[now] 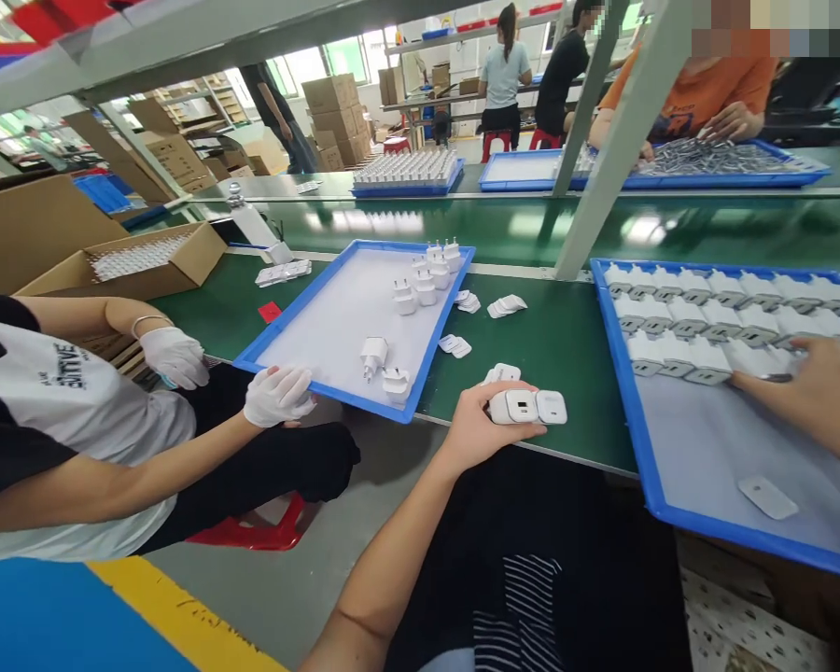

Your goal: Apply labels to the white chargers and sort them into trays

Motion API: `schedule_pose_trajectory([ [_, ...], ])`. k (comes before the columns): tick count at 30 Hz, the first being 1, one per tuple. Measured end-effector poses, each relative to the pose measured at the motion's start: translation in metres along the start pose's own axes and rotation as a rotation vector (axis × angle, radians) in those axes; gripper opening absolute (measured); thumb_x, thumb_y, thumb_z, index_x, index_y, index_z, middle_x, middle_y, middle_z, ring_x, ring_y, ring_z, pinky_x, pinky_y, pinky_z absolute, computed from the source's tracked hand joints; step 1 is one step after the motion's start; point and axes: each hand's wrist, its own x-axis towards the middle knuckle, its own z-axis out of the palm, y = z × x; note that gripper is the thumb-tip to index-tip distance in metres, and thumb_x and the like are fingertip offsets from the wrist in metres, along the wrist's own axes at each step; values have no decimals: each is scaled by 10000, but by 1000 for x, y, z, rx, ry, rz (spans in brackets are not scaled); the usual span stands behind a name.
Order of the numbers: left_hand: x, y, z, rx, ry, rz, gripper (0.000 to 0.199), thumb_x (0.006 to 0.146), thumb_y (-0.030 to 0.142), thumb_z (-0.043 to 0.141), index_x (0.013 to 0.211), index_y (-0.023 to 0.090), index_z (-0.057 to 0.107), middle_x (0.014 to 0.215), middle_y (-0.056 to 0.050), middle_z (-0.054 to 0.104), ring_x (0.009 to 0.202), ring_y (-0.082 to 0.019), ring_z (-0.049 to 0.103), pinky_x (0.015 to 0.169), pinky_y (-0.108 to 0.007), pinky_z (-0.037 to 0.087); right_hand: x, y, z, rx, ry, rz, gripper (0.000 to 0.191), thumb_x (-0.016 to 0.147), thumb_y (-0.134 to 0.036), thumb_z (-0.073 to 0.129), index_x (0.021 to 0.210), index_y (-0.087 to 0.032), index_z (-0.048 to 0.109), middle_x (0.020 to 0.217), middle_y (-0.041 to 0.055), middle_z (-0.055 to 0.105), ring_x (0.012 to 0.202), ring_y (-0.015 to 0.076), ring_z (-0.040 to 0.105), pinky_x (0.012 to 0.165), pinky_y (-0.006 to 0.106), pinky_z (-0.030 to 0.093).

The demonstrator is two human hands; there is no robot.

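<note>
Here, in the head view, holds 2 white chargers [522, 406] side by side in the left hand [483, 420], above the near edge of the green table [567, 345], with the fingers curled over the top, the thumb pressed along below and the port ends turned to the right. Reaches with the right hand [820, 390] into the right blue-rimmed tray [700, 448], with thumb and forefinger parted around a blurred charger [763, 362] at the end of the nearest row; cannot make out, through the blur, whether in a firm pinch or only a light touch. Shows 3 rows of chargers [687, 317] packed close in the far part of that tray, and 1 thin white plate [768, 497] lying flat nearer the body. Shows between the trays several small piles of white plates [508, 306] on the table, with 1 just behind the left hand. Shows in the left blue-rimmed tray [329, 317] a cluster of pronged chargers [426, 285] near the far right corner and 2 more toward the near right corner. Includes, farther left, a co-worker's white gloves [278, 397], 1 at that tray's near edge. Shows, across the table, a person in orange [724, 79] with hands over a tray of small metal parts [714, 161].
</note>
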Motion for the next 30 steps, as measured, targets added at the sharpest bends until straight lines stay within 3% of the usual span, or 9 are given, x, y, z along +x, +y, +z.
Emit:
schedule_pose_trajectory([
  [2, 1, 1, 0, 17, 15, -2, 419, 596, 312, 911, 961, 154, 779, 992, -81, 752, 902, -215, 660, 812, -307, 519, -4, -11, -11, -46, -78, 62, 1101, 798, -871, 198, 1425, -28, 527, 1262, 428, 557, 1228, 509, 455, 795, 557, 225],
  [5, 2, 2, -1, 33, 31, -13, 414, 603, 290, 909, 971, 156, 776, 1037, -89, 759, 930, -221, 672, 824, -304, 526, -12, -34, -30, -130, -128, 102, 770, 907, -625, 468, 1432, -64, 512, 1320, 332, 584, 1234, 458, 467, 861, 501, 274],
  [8, 3, 3, -2, 56, 40, -27, 421, 603, 288, 911, 976, 149, 773, 1007, -89, 765, 898, -213, 679, 790, -290, 534, -16, -48, -45, -150, -146, 85, 667, 941, -508, 534, 1409, -34, 507, 1318, 317, 593, 1227, 449, 485, 864, 467, 302],
  [13, 8, 3, -5, 93, 52, -22, 407, 628, 276, 893, 995, 150, 772, 1006, -84, 772, 916, -214, 693, 813, -290, 556, -14, -50, -51, -150, -159, 50, 663, 918, -519, 567, 1365, -32, 517, 1276, 287, 629, 1223, 415, 518, 888, 424, 356],
  [18, 15, 1, -8, 173, 97, -14, 444, 603, 311, 898, 999, 150, 779, 1036, -97, 785, 933, -251, 725, 809, -325, 606, -14, -50, -55, -157, -148, 78, 671, 863, -524, 624, 1333, -57, 522, 1260, 268, 641, 1211, 423, 547, 962, 463, 396],
  [22, 18, -1, -11, 183, 112, -5, 441, 602, 321, 902, 994, 157, 784, 1049, -99, 788, 966, -274, 734, 839, -353, 623, -35, -53, -65, -146, -184, 76, 648, 810, -492, 683, 1273, -54, 573, 1194, 273, 664, 1161, 431, 587, 961, 479, 426],
  [25, 19, -1, -11, 179, 113, -21, 474, 580, 322, 915, 1007, 164, 783, 1035, -91, 791, 973, -281, 735, 857, -367, 626, -53, -52, -72, -107, -200, 53, 728, 808, -554, 698, 1331, -70, 549, 1239, 267, 643, 1179, 423, 580, 967, 477, 442],
  [30, 17, 4, -4, 108, 174, -47, 483, 544, 325, 930, 981, 172, 789, 987, -70, 793, 964, -271, 732, 841, -340, 625, -75, -37, -88, 3, -174, 44, 798, 908, -679, 536, 1482, -137, 420, 1340, 208, 614, 1249, 377, 557, 1014, 470, 445],
])
